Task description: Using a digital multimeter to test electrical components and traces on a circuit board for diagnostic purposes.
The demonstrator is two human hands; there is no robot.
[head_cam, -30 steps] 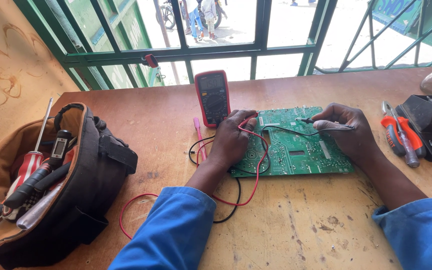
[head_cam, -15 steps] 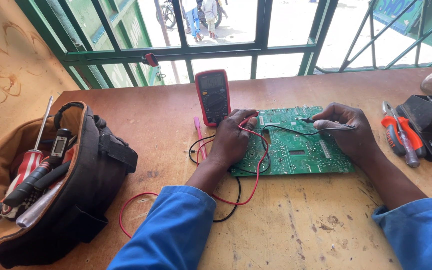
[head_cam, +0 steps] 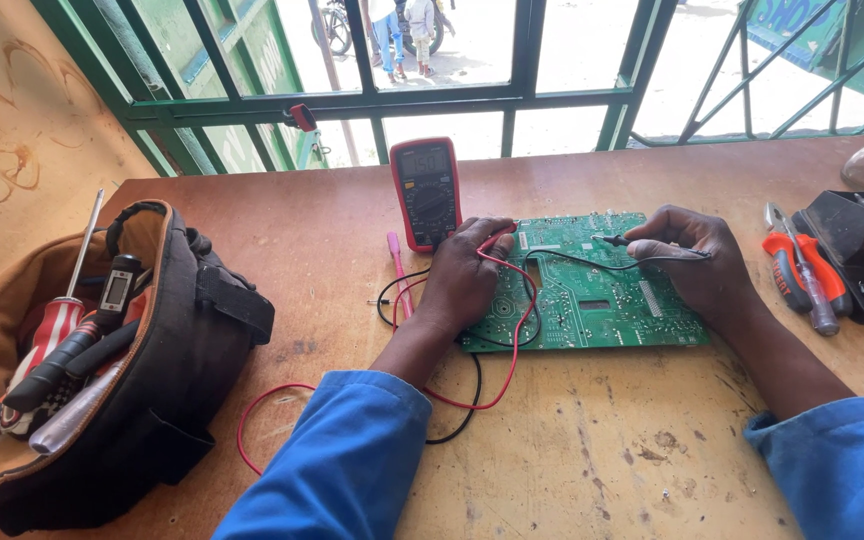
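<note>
Flat green circuit board (head_cam: 592, 290), densely studded with small components, lies centre frame on a scuffed wooden table (head_cam: 602, 450). Left hand (head_cam: 467, 280) rests on its left edge, fingers closed on a red probe (head_cam: 497, 240). Right hand (head_cam: 692, 265) pinches a black probe (head_cam: 617, 240), tip touching the board's upper middle. Red-cased multimeter (head_cam: 426, 192) stands just above.

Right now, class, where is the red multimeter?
The red multimeter stands at the table's far middle below the window, just beyond the left hand and the green circuit board.

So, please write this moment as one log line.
left hand: red probe on circuit board | right hand: black probe on board | multimeter: behind
</note>
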